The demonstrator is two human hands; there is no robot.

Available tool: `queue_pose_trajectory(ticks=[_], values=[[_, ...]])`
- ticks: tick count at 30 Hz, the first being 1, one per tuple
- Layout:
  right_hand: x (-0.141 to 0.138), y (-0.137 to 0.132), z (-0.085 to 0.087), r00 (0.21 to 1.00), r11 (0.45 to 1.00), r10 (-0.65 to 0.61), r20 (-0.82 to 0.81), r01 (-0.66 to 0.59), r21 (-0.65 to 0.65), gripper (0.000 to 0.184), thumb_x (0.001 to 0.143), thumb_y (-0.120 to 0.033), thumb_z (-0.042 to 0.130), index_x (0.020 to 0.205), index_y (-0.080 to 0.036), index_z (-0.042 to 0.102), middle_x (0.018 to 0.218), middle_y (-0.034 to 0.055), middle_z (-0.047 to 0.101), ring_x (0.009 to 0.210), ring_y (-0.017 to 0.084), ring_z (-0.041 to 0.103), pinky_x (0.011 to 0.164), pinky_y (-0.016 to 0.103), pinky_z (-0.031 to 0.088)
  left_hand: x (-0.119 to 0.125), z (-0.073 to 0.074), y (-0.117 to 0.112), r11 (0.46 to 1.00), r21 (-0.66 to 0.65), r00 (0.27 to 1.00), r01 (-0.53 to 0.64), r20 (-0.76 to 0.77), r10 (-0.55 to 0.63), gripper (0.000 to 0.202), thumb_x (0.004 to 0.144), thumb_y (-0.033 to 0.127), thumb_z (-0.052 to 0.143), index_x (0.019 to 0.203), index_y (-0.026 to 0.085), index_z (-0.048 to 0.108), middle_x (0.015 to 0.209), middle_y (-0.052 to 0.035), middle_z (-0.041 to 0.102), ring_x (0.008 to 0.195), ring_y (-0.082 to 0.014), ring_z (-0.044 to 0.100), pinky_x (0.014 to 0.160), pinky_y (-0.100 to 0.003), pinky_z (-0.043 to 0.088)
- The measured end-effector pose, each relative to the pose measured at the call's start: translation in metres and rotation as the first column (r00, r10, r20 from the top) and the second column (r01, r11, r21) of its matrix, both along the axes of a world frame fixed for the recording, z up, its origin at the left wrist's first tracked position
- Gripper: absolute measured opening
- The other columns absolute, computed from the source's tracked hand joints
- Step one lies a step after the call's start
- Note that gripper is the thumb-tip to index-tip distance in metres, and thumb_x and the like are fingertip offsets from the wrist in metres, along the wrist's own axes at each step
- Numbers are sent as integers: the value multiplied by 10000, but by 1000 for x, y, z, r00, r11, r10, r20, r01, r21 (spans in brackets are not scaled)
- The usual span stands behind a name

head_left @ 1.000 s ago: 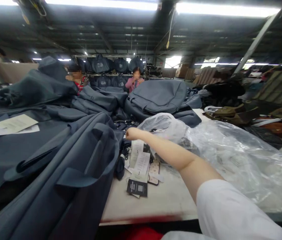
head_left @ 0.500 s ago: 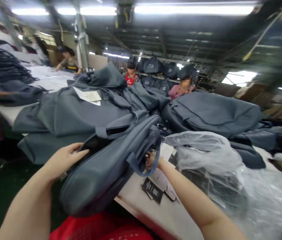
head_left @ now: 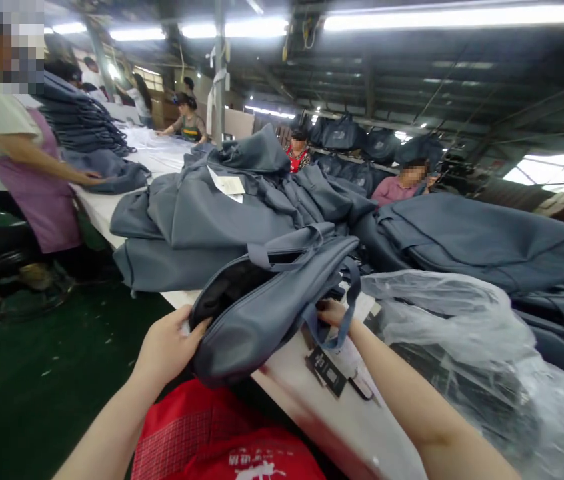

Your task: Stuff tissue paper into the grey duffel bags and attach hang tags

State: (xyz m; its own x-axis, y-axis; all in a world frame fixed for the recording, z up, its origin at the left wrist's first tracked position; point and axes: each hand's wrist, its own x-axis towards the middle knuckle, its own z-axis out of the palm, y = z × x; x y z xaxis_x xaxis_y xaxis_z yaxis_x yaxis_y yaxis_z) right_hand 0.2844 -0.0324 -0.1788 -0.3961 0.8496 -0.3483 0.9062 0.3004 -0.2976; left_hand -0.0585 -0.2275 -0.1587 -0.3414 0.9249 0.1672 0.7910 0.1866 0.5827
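One bag [head_left: 267, 320], slanted lengthwise away rightward, was gripped at its near end by the left hand [head_left: 171, 339]; at the right hand [head_left: 332, 313], grip could not be told.

Red apron [head_left: 227, 433] — checked panel [head_left: 175, 443], white print [head_left: 262, 471]; hands [head_left: 168, 343], forearms [head_left: 112, 420] bare.

Draws light from overhead fluorescent tubes [head_left: 462, 18], flaring white, and an overexposed window [head_left: 545, 171]. Leaves roof [head_left: 402, 73] and floor [head_left: 62, 400] dim. Shows sheen on the held bag [head_left: 262, 327], glare on clear plastic [head_left: 467, 300], soft background, stretched edges.
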Motion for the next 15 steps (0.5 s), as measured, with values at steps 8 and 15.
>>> queue_pose_trajectory(ticks=[8,15], values=[[90,-27,129,937,983,-175,-301,150,-105,407,775,-586,553,650,-207,474,712,52,659,717,195,646,720,304,519,1,-5,16,981,122,988,-153,8,153,396,833,500,474,1034,226,678,880,-56,717,816,-262,658,678,-298,456],[26,-31,272,992,865,-79,95,21,501,779,784,-458,654,1431,-161,337,901,148,694,897,298,668,901,444,456,-1,-13,18,982,153,983,-112,164,87,348,799,481,553,1000,234,691,916,-24,726,804,-230,656,722,-293,473]])
